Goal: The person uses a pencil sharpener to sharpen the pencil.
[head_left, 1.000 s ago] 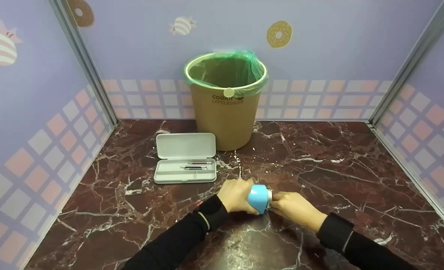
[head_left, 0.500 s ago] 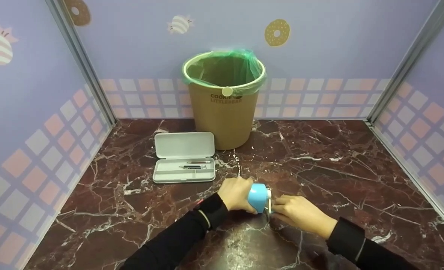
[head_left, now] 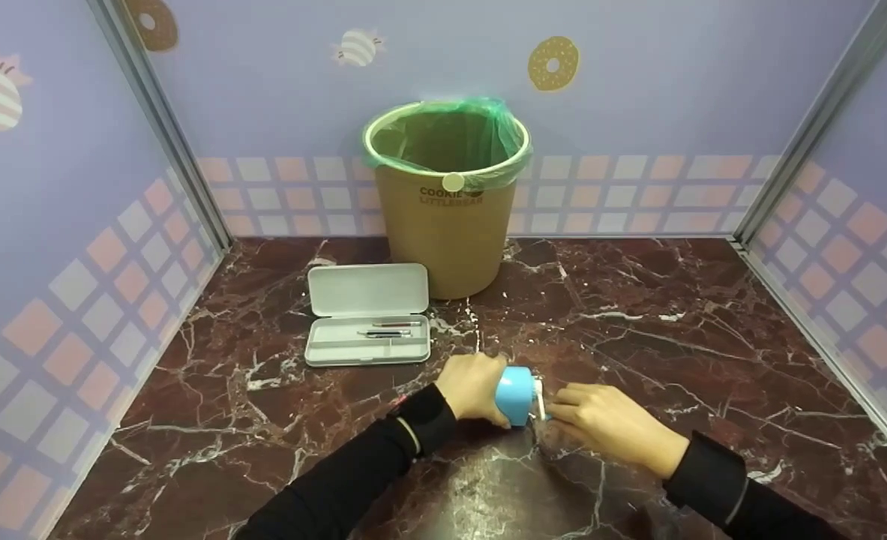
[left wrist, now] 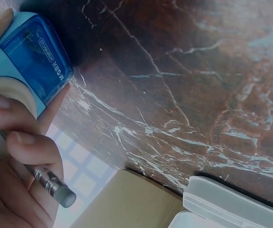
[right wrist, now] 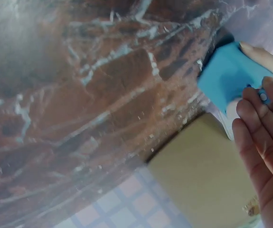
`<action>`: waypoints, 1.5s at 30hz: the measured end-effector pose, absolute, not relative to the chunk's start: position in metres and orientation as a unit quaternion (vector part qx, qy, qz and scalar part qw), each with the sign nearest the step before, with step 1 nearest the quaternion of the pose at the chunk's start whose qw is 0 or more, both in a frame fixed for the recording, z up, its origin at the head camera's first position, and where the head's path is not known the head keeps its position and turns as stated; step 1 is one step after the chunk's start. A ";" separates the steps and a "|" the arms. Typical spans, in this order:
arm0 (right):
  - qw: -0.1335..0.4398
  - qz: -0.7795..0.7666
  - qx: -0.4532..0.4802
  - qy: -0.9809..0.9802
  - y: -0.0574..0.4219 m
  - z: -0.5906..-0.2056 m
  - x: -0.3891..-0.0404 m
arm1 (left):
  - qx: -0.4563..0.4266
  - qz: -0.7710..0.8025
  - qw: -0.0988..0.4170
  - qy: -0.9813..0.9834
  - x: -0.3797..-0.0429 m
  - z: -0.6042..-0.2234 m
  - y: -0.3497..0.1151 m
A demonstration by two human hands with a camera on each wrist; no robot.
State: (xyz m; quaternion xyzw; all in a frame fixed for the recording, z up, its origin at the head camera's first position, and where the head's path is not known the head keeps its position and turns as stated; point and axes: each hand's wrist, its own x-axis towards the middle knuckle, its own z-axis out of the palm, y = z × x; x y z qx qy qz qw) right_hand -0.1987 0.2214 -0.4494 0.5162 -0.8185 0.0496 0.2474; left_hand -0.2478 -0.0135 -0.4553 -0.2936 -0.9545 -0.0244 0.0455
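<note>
My left hand grips a blue pencil sharpener on its side above the table's front middle. In the left wrist view its clear blue shavings drawer shows. A pencil with a grey eraser end sticks out between the fingers of that hand, pointing at the sharpener's round cream front; its tip is hidden. On the sharpener's other side, my right hand pinches the small blue knob of the white crank between thumb and fingers.
A white pencil case lies open at the left, with several pencils in one compartment. Behind it stands a tan waste bin with a green liner. Patterned walls bound the dark marbled table.
My right hand has swung round with the crank and shifted slightly right, so more of the white crank arm shows. The left hand and sharpener stay nearly still.
</note>
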 end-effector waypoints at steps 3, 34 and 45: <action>0.262 0.055 0.515 -0.814 0.223 -0.443 -0.201 | -0.299 -0.021 0.044 -0.953 -0.248 -0.454 -0.013; 0.287 -0.011 0.418 -0.862 0.212 -0.431 -0.239 | -0.348 -0.038 0.044 -0.936 -0.252 -0.458 -0.022; 0.236 -0.002 0.404 -0.884 0.208 -0.458 -0.260 | -0.352 -0.045 0.038 -0.934 -0.252 -0.456 -0.021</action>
